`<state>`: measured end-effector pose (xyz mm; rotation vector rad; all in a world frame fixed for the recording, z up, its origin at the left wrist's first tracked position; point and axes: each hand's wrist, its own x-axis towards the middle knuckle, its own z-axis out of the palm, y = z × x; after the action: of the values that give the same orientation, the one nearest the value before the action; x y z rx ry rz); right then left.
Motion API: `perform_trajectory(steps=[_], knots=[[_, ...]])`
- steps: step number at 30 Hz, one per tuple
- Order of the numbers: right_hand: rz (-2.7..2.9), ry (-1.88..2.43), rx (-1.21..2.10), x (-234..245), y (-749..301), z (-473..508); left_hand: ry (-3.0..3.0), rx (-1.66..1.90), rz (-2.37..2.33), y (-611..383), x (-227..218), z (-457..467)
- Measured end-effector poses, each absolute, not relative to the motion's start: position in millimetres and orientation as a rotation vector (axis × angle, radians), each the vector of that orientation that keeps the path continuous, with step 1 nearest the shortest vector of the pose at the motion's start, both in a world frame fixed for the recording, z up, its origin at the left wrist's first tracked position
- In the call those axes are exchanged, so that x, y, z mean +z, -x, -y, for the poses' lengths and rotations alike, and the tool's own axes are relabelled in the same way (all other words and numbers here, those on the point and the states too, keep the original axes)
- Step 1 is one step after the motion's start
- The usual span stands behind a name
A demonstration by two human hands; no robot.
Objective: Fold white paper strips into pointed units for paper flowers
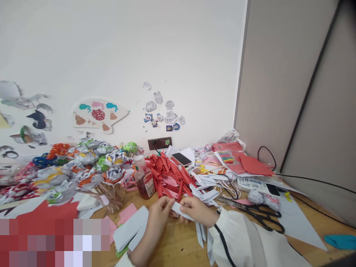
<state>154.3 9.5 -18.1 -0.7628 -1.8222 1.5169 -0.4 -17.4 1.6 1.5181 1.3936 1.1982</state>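
A folded strip of white paper (182, 212) is pinched between my two hands over the table's front. My left hand (162, 211) grips its left end, fingers closed. Closed on the right part is my right hand (194, 209), its lower fingers partly hidden. Just beyond lies a heap of red folded paper strips (172, 174). White folded strips (205, 189) are piled to the right of it, and a few more lie under my right wrist. Beside my left forearm rests a stack of white paper sheets (130, 226), with pink sheets (127, 213) behind it.
A bottle of reddish liquid (144, 181) stands behind my left hand. Black-handled scissors (258, 213) lie right of my right hand. A phone (181, 159) rests at the back. Crumpled paper balls (91, 157) crowd the left side, near a container of sticks (109, 196).
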Motion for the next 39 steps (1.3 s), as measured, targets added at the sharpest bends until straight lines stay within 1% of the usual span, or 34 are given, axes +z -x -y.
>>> perform_trajectory(steps=[5,9,14,19,25,30,34,39], knots=[[1.845,0.752,1.552,-21.6,-153.8,-11.4,-1.784,1.144,-1.577,-1.8,1.2,21.6],[1.925,0.775,1.534,-21.2,-156.8,-12.1,-1.920,1.078,-1.547,-3.9,2.7,24.4],[1.945,0.741,1.586,-15.1,-159.4,-10.9,-1.830,1.077,-1.448,-4.3,5.1,24.4],[1.896,0.682,1.663,-14.6,-158.1,-11.6,-1.749,1.099,-1.454,-0.8,5.2,19.4],[1.867,0.789,1.567,-23.8,-156.0,-14.0,-1.667,1.041,-1.270,-2.0,-0.9,15.8],[1.887,0.785,1.600,-14.9,-158.4,-12.6,-1.606,1.145,-1.284,-0.7,6.7,17.4],[1.907,0.780,1.610,-6.6,-163.0,-12.0,-1.556,1.158,-1.278,3.5,15.7,15.9],[1.852,0.767,1.634,-4.8,-167.6,-15.2,-1.476,1.239,-1.262,11.9,16.0,9.1]])
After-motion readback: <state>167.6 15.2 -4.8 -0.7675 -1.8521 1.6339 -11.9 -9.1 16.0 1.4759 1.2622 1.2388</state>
